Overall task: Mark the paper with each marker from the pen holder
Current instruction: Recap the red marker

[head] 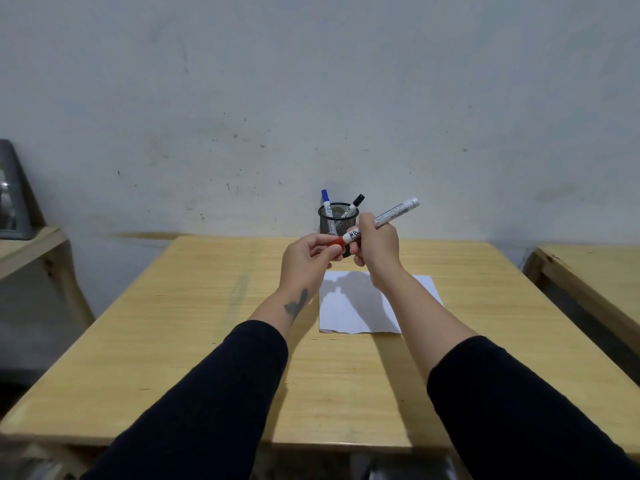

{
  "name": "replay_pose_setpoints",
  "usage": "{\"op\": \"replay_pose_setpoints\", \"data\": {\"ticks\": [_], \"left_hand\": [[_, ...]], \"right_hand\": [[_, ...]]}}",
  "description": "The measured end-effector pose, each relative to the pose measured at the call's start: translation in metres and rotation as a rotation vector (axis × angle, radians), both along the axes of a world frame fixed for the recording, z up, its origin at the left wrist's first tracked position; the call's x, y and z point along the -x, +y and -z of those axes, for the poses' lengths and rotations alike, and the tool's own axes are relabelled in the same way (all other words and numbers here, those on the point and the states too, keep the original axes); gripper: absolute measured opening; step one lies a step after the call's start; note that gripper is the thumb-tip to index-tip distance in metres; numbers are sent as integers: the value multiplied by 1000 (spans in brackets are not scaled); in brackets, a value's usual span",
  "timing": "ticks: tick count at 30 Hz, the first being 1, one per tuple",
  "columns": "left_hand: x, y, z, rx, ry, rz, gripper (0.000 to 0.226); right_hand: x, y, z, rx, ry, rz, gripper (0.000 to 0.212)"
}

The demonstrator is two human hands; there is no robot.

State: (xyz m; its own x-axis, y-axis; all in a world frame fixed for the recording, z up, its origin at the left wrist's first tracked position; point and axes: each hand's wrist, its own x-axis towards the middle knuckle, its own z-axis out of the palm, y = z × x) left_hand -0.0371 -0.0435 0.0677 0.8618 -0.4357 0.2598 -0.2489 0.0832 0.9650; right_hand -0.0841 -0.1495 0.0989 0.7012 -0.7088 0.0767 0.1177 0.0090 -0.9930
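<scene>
Above the table's (207, 341) middle, the right hand (377, 251) was wrapped around the red marker's (381, 218) barrel, while the left hand (304, 258) pinched its red cap (336, 242). Behind them, the pen holder (337, 220) stood at the far edge; the paper (349, 313) lay below.

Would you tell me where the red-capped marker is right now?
The red-capped marker is held in both hands above the paper, just in front of the pen holder.

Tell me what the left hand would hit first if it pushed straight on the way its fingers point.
The left hand points right, its grip on the red marker's cap. Straight on, it would likely meet the right hand first; the two look almost touching, though depth is unclear.
</scene>
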Motion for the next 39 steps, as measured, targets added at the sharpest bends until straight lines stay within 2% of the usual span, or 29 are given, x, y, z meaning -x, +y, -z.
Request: {"op": "replay_pose_setpoints", "data": {"ticks": [6, 9, 11, 13, 15, 16, 18, 19, 21, 24, 25, 27, 29, 31, 33, 36, 39], "left_hand": [[1, -2, 4, -24, -54, -99, 17], [-1, 1, 6, -31, -28, -94, 15], [-5, 3, 7, -25, 9, -115, 18], [-11, 5, 8, -28, 37, -165, 17], [-16, 8, 7, -54, 36, -218, 12], [-19, 9, 6, -71, 20, -235, 11], [-21, 9, 3, -100, -25, -242, 12], [-21, 9, 2, -113, -41, -235, 13], [-21, 6, 1, -123, -66, -216, 15], [-20, 5, 3, -122, -113, -190, 20], [-20, 6, 5, -139, -125, -169, 25], [-23, 11, 14, -266, -121, -95, 53], [-27, 18, 29, -507, -154, -63, 71], [-31, 26, 48, -791, -267, -63, 76], [-33, 31, 64, -987, -362, -33, 85], [-35, 32, 75, -1138, -447, -18, 96], [-37, 30, 76, -1177, -458, -20, 98]], "right_hand": [[-5, 2, 5, -47, 36, -10, 44], [-5, 0, 5, -9, 134, -70, 51], [-3, -2, 2, 96, 257, -125, 58], [-1, -2, -1, 344, 406, -93, 62], [2, -3, 1, 714, 484, 77, 54], [3, -4, 4, 921, 453, 168, 42], [4, -8, 10, 1240, 304, 186, 15], [3, -11, 15, 1365, 255, 149, 19], [-1, -18, 24, 1500, 202, 153, 25], [-11, -25, 33, 1580, 154, 278, 19], [-13, -26, 33, 1571, 160, 295, 16], [-18, -31, 26, 1466, 170, 294, 11], [-27, -39, 10, 1239, 193, 258, 14], [-39, -45, -12, 993, 130, 254, 14], [-53, -50, -31, 823, 60, 271, 12], [-74, -59, -44, 724, 70, 258, 17], [-96, -67, -36, 671, 189, 210, 21]]}}
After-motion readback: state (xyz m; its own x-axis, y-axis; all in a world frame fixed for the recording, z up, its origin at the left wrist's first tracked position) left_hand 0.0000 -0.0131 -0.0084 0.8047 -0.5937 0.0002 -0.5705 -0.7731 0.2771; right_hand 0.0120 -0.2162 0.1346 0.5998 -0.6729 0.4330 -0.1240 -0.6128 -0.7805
